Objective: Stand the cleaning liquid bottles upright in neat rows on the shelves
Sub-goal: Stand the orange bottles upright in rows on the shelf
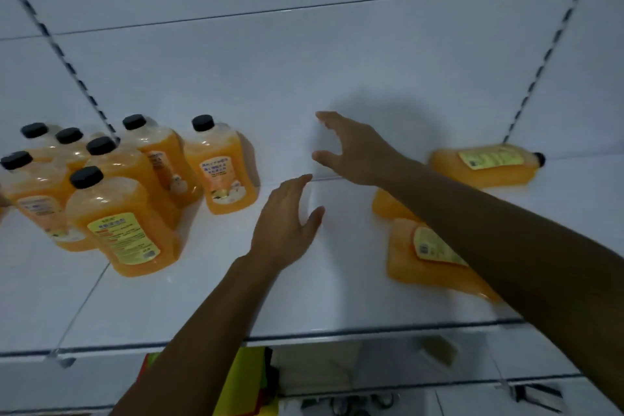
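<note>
Several orange cleaning liquid bottles with black caps stand upright in a cluster at the left of the white shelf. The rightmost upright bottle stands slightly apart from the others. Three bottles lie on their sides at the right: one at the back, one partly hidden under my right forearm, one nearer the front. My left hand hovers open over the middle of the shelf. My right hand is open above it, fingers spread, holding nothing.
Slotted metal uprights run up the white back panel at left and right. The shelf's front edge crosses the lower frame. Below it a lower shelf holds yellow and red packages and some dark items.
</note>
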